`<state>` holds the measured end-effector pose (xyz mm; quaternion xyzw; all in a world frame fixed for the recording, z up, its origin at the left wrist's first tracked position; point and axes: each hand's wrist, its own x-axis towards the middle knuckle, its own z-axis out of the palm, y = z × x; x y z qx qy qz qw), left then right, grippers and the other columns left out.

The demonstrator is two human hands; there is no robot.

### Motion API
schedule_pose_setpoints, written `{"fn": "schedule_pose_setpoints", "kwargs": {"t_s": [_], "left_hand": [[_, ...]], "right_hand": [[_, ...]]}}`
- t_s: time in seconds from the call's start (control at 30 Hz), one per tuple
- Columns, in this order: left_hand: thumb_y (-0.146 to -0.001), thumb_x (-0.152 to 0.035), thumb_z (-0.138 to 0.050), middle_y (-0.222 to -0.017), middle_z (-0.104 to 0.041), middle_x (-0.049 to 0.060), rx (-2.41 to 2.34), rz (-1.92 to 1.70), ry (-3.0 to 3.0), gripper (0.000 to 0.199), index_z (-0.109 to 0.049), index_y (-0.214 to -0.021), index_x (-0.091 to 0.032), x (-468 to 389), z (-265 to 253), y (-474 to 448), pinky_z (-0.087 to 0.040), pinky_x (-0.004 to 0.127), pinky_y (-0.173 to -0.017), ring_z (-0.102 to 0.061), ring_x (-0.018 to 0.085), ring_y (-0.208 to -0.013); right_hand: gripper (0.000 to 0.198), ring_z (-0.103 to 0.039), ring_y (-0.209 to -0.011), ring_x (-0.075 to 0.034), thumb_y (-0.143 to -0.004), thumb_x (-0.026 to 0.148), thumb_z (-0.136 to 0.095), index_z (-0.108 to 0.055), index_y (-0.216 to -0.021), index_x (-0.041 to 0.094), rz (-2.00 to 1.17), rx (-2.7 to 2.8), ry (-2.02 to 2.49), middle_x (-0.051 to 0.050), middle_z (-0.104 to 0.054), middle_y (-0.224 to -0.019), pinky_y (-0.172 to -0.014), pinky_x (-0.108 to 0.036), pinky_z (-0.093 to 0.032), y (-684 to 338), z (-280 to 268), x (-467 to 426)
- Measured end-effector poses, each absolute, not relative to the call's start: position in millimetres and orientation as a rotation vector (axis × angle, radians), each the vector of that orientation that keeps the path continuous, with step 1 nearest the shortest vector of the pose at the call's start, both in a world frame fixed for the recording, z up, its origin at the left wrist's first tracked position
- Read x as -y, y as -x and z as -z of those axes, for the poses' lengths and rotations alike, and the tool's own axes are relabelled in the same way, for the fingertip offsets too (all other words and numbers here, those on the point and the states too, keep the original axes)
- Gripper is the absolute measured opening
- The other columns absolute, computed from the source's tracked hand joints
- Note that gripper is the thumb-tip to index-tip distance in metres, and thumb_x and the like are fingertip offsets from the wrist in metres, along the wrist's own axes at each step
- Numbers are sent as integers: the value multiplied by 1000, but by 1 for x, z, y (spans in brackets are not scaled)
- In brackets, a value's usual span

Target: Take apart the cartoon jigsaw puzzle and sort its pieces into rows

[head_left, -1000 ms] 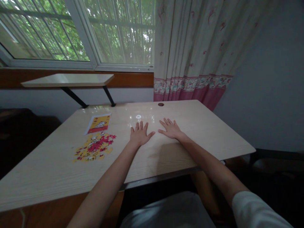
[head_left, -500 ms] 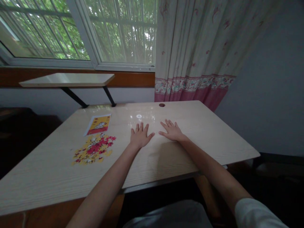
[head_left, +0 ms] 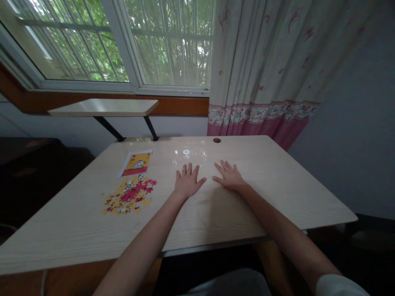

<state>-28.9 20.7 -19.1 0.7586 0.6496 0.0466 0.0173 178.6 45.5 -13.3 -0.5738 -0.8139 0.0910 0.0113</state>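
Observation:
My left hand [head_left: 187, 181] lies flat on the pale wooden desk [head_left: 277, 185], fingers spread, holding nothing. Beside it, a short gap away, my right hand [head_left: 228, 176] rests palm down in the same manner, also with nothing in it. To the left of my left hand is a loose heap of jigsaw puzzle pieces [head_left: 131, 195] in yellow, red and white. Just behind the heap lies a picture card [head_left: 136, 163], yellow and red with a white animal-like figure. Neither hand touches the pieces or the card.
A raised shelf [head_left: 108, 107] on black supports stands at the desk's back left. A round cable hole [head_left: 217, 140] sits near the back edge. Behind are a barred window [head_left: 169, 49] and a floral curtain [head_left: 259, 74].
The view has shifted slightly, so the desk and everything on it appear a little further right and lower. Both hands stay flat on the desk; the pieces and card have not moved.

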Motion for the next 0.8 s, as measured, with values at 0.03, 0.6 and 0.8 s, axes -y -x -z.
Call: {"fn": "schedule_pose_setpoints", "kwargs": {"t_s": [0.03,0.6,0.8], "left_hand": [[-82,-69,-18,-150,-17,14,-2018,-141,-2358,77,-24,-143,-23,-21,19,29,-18,57,-103,-14,36,-136],[-81,-70,-18,-150,-17,14,-1982,-123,-2352,78,-24,-143,-23,-22,17,30,-19,58,-102,-15,37,-136],[-82,-70,-17,-150,-19,15,-1980,-135,-2372,78,-24,-143,-22,-22,19,31,-19,59,-102,-16,37,-136]], "right_hand": [[78,-7,-139,-27,-81,73,-17,-15,-144,27,-283,2537,1789,-10,-8,-152,-109,-53,-7,-179,14,-46],[77,-8,-139,-28,-82,72,-19,-14,-145,27,-283,2558,1765,-8,-7,-152,-109,-52,-7,-182,15,-48],[77,-8,-139,-28,-82,71,-20,-15,-145,27,-297,2563,1748,-10,-9,-152,-108,-53,-8,-183,13,-47]]}}
